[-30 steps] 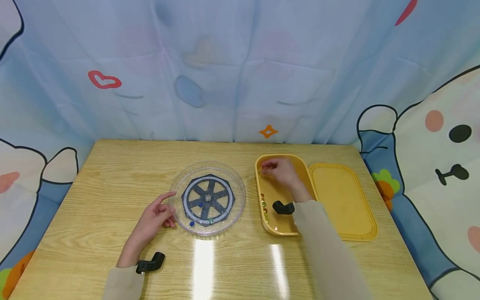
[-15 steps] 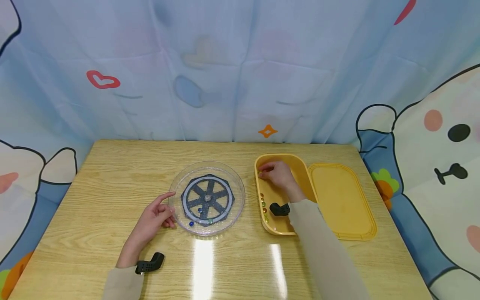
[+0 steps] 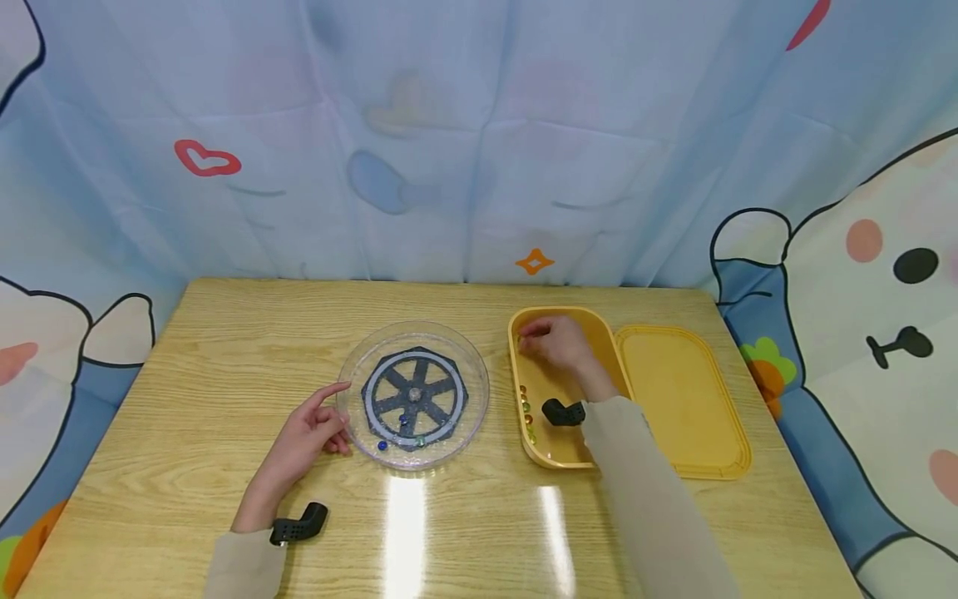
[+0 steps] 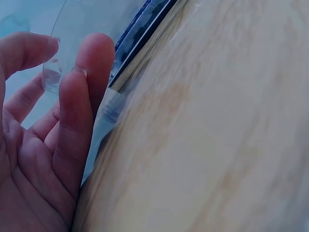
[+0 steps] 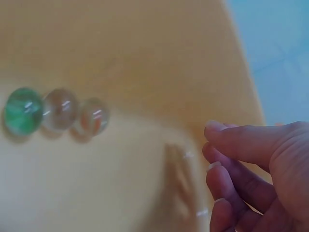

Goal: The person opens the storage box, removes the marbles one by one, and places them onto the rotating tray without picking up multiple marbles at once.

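Note:
My left hand touches the left rim of a clear round dish, its index finger stretched along the edge. In the left wrist view, straight fingers meet the clear rim. Blue marbles and a pale greenish marble lie in the dish, over a dark spoked wheel pattern. My right hand is inside the yellow tray by its far left corner. Its thumb and index tips stand slightly apart, with no marble visible between them. Near it, the right wrist view shows a green marble beside two clear ones.
Several marbles line the tray's left wall. The yellow lid lies flat to the right, against the tray. Behind the wooden table hangs a patterned blue curtain.
My right hand has moved a little within the tray's far left corner. One blue marble in the dish has shifted slightly right. The left hand has stayed at the rim.

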Demonstrator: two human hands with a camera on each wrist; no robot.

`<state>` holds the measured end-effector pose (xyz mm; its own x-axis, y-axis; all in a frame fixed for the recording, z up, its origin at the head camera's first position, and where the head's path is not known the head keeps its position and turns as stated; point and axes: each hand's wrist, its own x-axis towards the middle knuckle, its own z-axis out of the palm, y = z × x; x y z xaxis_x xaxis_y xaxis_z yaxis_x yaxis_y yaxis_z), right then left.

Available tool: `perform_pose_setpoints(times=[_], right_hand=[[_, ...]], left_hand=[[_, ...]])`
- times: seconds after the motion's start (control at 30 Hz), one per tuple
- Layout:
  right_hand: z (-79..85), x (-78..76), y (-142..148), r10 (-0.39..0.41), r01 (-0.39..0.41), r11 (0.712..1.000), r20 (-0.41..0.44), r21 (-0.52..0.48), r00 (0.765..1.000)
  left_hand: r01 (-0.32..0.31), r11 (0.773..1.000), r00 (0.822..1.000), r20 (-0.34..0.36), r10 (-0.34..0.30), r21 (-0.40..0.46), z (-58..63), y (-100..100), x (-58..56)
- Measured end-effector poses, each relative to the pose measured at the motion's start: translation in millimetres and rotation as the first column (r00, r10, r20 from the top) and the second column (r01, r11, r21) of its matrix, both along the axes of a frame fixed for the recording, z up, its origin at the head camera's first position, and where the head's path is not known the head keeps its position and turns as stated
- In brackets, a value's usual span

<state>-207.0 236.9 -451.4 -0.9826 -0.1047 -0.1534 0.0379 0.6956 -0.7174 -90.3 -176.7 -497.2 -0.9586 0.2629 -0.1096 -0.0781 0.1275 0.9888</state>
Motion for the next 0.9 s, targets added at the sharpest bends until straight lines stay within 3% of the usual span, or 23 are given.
perform_pose_setpoints(times=[0.47, 0.7, 0.9], right_hand=[[37.5, 10.9, -6, -0.057, 0.054, 0.994, -0.029, -0.095, 0.998], [52.6, 21.8, -25, -0.006, -0.003, 0.997, -0.127, -0.072, 0.992], [55.5, 36.5, -55, 0.058, -0.072, 0.994, -0.163, -0.08, 0.985]], left_hand=[[-0.001, 1.0, 1.0, 0.001, 0.001, -0.01, -1.1, 0, -0.4], [-0.002, 1.0, 1.0, -0.006, 0.002, -0.007, -2.4, 0, -0.4], [-0.004, 1.0, 1.0, -0.002, 0.004, 0.007, -2.3, 0, 0.2]])
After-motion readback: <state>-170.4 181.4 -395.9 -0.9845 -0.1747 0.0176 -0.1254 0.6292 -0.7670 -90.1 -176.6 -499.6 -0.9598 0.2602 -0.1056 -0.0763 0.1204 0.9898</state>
